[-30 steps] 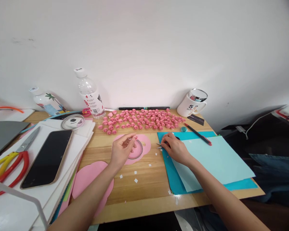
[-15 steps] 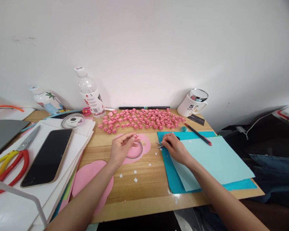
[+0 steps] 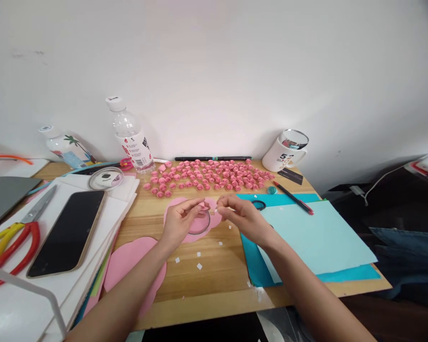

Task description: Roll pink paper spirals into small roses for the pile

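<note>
My left hand (image 3: 178, 219) pinches a small pink rolled-paper flower (image 3: 204, 206) between thumb and fingertips. The flower is above a pink scalloped paper (image 3: 170, 211), on which a roll of tape (image 3: 209, 222) lies. Close by on the right, my right hand (image 3: 243, 216) is closed in a pinch, with a tiny white square (image 3: 216, 209) at its fingertips. A black loop handle (image 3: 258, 204) of small scissors shows beyond the right hand; their blades are hidden. Several white squares (image 3: 199, 266) are scattered on the wooden table (image 3: 214, 285). Another pink scalloped paper (image 3: 135, 261) lies partly under my left forearm.
Many pink paper flowers (image 3: 217, 175) are spread along the back. A bottle (image 3: 133, 142) and a mug (image 3: 284, 152) flank them. On the left, a phone (image 3: 67, 232) and red-yellow scissors (image 3: 24, 232) rest on papers. A pen (image 3: 292, 197) crosses light blue paper (image 3: 314, 237).
My right hand has moved left from the small scissors over the teal paper to beside my left hand. The left hand keeps the paper flower in nearly the same place.
</note>
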Available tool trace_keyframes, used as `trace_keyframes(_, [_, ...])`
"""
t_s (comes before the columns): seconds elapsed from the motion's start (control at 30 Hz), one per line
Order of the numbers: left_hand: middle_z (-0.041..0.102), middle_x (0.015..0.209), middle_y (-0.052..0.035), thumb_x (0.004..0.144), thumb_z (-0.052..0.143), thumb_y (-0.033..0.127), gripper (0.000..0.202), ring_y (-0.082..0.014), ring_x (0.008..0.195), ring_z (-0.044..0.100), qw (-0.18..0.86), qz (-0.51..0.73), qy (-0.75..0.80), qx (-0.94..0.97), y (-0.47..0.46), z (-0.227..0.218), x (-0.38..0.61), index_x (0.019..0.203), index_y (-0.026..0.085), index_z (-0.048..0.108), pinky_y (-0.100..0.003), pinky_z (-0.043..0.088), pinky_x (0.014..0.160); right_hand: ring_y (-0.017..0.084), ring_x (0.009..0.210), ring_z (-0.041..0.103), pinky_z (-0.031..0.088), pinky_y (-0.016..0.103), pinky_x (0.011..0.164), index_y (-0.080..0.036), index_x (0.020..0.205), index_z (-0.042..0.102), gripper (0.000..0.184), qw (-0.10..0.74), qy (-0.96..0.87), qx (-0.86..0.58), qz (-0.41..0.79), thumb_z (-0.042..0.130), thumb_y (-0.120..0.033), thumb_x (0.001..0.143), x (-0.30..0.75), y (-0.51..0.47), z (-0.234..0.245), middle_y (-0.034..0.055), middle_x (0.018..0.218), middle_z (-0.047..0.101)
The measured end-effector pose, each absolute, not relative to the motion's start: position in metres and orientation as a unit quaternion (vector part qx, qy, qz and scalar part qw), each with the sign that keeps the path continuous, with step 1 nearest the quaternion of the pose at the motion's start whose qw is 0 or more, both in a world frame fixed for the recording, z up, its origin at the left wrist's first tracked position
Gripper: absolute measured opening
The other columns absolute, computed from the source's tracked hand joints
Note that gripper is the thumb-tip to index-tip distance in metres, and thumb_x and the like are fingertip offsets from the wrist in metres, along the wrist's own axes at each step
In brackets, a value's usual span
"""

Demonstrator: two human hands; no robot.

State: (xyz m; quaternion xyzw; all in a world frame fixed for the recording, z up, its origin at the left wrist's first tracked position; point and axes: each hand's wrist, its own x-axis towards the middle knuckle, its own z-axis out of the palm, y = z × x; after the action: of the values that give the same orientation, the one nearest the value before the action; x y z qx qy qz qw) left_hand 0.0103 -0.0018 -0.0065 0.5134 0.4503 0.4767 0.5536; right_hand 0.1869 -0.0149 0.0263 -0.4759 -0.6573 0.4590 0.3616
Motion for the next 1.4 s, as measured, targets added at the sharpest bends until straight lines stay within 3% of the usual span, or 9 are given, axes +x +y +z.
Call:
trace_keyframes(0.23, [0.07,0.101,-0.0072,0.073,0.065,0.03,0.025,-0.0226,0.089,0.067,0.589,0.489,0.433,0.476,-0.003,-0.005,0.01,0.093,0.015,0.07,-0.038,0.054,0.085,0.019,0.088,0.053,0.045,0.027,0.066,-0.019,0.074,0.06,0.025,0.412,-0.602,-0.513,0.452,0.053,-0.042,0.079,0.159,-0.008,0.004,0.0059,0.089,0.059])
trace_keyframes(0.47, [0.07,0.1,-0.0069,0.07,0.068,0.03,0.027,-0.0227,0.092,0.066,0.602,0.495,0.435,0.452,-0.004,-0.01,0.013,0.093,0.016,0.07,-0.039,0.051,0.089,0.02,0.093,0.054,0.049,0.03,0.068,-0.019,0.076,0.062,0.017,0.428,-0.606,-0.522,0.421,0.055,-0.034,0.078,0.159,-0.007,-0.001,0.0081,0.098,0.056])
trace_keyframes(0.9, [0.07,0.1,-0.0081,0.069,0.068,0.031,0.029,-0.0229,0.092,0.066,0.585,0.482,0.466,0.456,-0.005,-0.01,0.015,0.094,0.015,0.07,-0.038,0.052,0.087,0.015,0.072,0.054,0.049,0.032,0.063,-0.018,0.066,0.057,0.009,0.442,-0.65,-0.565,0.25,0.054,-0.02,0.075,0.149,-0.012,-0.009,0.0076,0.092,0.054])
trace_keyframes(1.03, [0.072,0.097,-0.0054,0.072,0.065,0.031,0.026,-0.0214,0.09,0.066,0.534,0.49,0.48,0.495,-0.007,-0.006,0.014,0.094,0.018,0.071,-0.035,0.052,0.086,0.018,0.076,0.056,0.05,0.03,0.059,-0.019,0.066,0.052,0.017,0.487,-0.573,-0.579,0.316,0.063,-0.031,0.071,0.149,-0.009,-0.011,0.0063,0.083,0.055])
trace_keyframes(1.23, [0.072,0.097,-0.0035,0.073,0.063,0.027,0.02,-0.0211,0.091,0.066,0.455,0.493,0.508,0.54,-0.008,-0.002,0.013,0.09,0.021,0.072,-0.032,0.052,0.083,0.013,0.058,0.056,0.05,0.029,0.055,-0.019,0.069,0.05,0.031,0.498,-0.464,-0.475,0.557,0.071,-0.041,0.062,0.151,-0.005,-0.008,-0.0005,0.065,0.059])
trace_keyframes(1.4, [0.071,0.099,-0.0037,0.074,0.063,0.027,0.022,-0.0203,0.094,0.065,0.477,0.501,0.489,0.53,-0.005,-0.004,0.011,0.094,0.02,0.071,-0.032,0.05,0.087,0.012,0.058,0.056,0.046,0.026,0.056,-0.017,0.069,0.054,0.03,0.514,-0.444,-0.461,0.571,0.073,-0.038,0.06,0.15,-0.005,-0.007,0.0,0.066,0.062])
